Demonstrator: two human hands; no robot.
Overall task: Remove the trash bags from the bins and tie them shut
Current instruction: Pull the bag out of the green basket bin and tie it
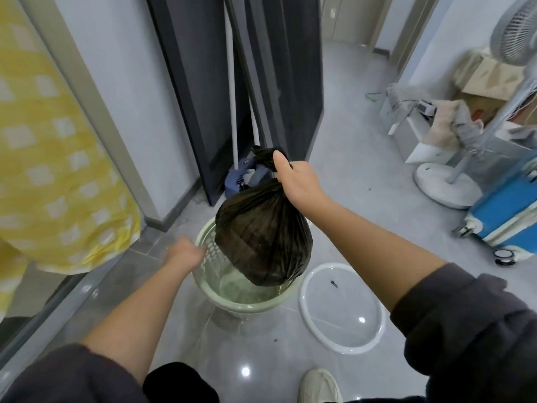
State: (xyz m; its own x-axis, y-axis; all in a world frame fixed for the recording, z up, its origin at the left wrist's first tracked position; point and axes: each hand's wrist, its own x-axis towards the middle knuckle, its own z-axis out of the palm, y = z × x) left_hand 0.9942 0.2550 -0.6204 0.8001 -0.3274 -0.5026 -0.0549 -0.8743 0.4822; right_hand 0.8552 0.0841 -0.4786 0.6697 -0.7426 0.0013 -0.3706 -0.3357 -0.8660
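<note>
A full dark brown trash bag [263,232] hangs over the pale green perforated bin [209,267], its bottom just inside the rim. My right hand [296,178] grips the bag's gathered neck, the bunched top sticking up past my thumb. My left hand [186,254] holds the bin's left rim, fingers curled over the edge. The bin stands on the grey tiled floor.
A round white-rimmed clear lid [343,308] lies on the floor right of the bin. Behind stand dark door panels [276,82] and a mop [235,112]. A yellow checked cloth [52,158] hangs left. A fan base [444,181], blue suitcase [505,210] and boxes sit right.
</note>
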